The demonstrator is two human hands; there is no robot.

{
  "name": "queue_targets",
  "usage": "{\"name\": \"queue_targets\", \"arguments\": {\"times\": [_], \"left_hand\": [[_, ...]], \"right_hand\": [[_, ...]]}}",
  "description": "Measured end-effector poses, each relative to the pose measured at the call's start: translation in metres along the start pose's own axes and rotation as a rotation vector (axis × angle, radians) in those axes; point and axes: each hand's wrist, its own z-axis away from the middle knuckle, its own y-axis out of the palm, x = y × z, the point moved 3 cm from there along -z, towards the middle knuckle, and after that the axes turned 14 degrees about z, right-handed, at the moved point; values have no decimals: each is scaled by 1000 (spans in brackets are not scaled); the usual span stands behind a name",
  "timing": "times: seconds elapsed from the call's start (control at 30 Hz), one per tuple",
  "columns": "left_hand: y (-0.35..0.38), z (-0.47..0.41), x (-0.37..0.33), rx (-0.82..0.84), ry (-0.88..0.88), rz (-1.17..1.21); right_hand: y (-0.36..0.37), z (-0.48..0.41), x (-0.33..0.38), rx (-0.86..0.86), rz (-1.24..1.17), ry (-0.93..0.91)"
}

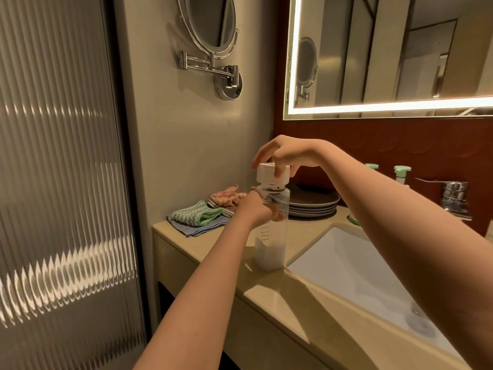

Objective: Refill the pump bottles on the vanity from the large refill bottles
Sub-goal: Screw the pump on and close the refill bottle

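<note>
A tall clear refill bottle (pixel 273 244) stands upright on the beige vanity top (pixel 213 244), left of the sink, with a little white liquid at its bottom. My left hand (pixel 256 209) grips its upper body. My right hand (pixel 282 153) holds the white cap (pixel 266 174) from above; the cap sits just clear of the bottle's neck. Two pump bottles with pale green heads (pixel 372 166) (pixel 401 173) stand at the back against the red wall, partly hidden behind my right forearm.
A white sink (pixel 354 271) lies right of the bottle, with a chrome tap (pixel 453 196) behind it. Stacked dark plates (pixel 314 204) and folded cloths (pixel 198 217) sit at the back left. A lit mirror (pixel 386 52) hangs above.
</note>
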Motion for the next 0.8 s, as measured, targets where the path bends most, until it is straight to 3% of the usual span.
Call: {"name": "queue_targets", "arguments": {"times": [0.13, 0.27, 0.7, 0.8], "left_hand": [[1, 0, -2, 28, 29, -85], [-1, 1, -3, -2, 9, 3], [2, -9, 6, -29, -111, -41], [4, -8, 4, 19, -90, -197]], "right_hand": [[6, -4, -3, 22, -45, 13], [6, -6, -3, 16, -15, 48], [17, -15, 4, -165, 536, 169], [27, -19, 0, -51, 484, 216]]}}
